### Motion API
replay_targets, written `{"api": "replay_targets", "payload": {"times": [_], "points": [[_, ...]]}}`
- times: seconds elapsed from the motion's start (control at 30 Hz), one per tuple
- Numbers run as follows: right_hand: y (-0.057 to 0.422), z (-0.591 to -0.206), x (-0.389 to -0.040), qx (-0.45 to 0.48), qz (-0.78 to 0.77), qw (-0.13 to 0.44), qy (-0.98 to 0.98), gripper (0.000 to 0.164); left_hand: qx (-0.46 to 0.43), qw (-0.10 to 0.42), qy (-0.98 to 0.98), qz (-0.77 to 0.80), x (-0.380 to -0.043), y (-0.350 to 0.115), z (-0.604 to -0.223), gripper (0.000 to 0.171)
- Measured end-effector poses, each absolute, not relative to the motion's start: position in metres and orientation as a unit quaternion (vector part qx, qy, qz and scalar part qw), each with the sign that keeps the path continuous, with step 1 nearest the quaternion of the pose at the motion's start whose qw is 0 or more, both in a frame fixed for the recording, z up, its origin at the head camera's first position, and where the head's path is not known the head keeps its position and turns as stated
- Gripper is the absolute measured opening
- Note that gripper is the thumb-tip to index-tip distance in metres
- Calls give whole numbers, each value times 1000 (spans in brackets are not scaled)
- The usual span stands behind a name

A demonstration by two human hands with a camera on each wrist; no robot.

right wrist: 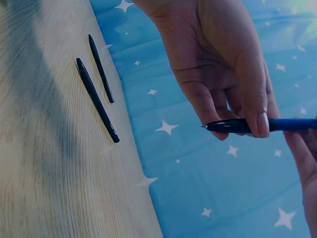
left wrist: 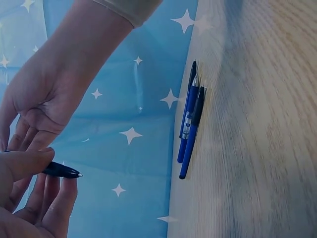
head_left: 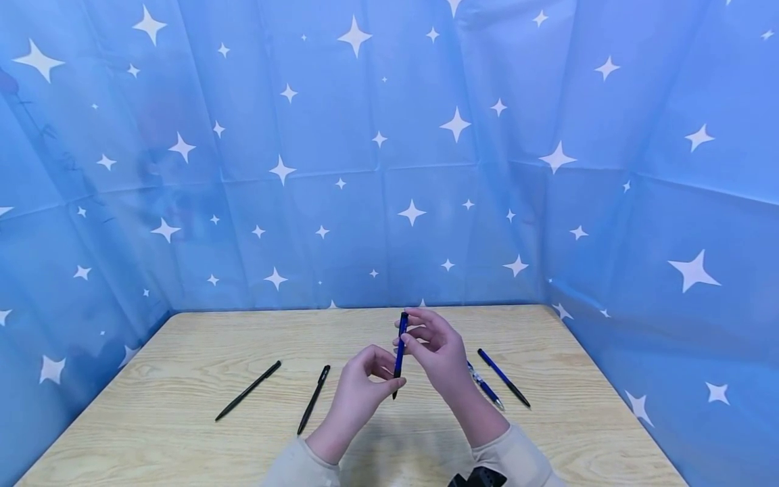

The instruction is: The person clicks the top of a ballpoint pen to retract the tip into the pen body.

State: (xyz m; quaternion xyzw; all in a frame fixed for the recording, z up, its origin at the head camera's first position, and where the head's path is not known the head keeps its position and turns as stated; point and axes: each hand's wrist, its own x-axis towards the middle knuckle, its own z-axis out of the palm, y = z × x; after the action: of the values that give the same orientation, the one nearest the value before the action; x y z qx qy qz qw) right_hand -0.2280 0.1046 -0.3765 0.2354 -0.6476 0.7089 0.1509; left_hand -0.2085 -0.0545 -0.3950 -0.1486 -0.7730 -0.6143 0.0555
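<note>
Raised over the table, a blue pen (head_left: 399,350) with a black lower end stands nearly upright, point down, between both hands. My left hand (head_left: 358,387) pinches its black lower end between thumb and fingers. The right hand (head_left: 443,353) grips the blue upper part from the other side, an index finger by the top end. In the right wrist view the pen's bare metal tip (right wrist: 204,127) shows past the left thumb.
Two black pens (head_left: 248,391) (head_left: 314,399) lie apart on the wooden table (head_left: 201,338), left of the hands. To the right lie a blue pen with a clear middle (head_left: 487,388) and a blue pen with black ends (head_left: 504,377). A starred blue curtain (head_left: 377,237) surrounds the table.
</note>
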Motion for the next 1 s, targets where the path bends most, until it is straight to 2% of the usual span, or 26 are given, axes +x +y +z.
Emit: {"api": "replay_targets", "payload": {"times": [0.6,1.0], "points": [[105,-377,-229,248,712,153,-639,35,-164,74,-789,-588,-208,-55,-390,24],[105,-379,-230,251,734,141,-616,33,-166,68,-799,-574,-209,-56,-385,23]]}}
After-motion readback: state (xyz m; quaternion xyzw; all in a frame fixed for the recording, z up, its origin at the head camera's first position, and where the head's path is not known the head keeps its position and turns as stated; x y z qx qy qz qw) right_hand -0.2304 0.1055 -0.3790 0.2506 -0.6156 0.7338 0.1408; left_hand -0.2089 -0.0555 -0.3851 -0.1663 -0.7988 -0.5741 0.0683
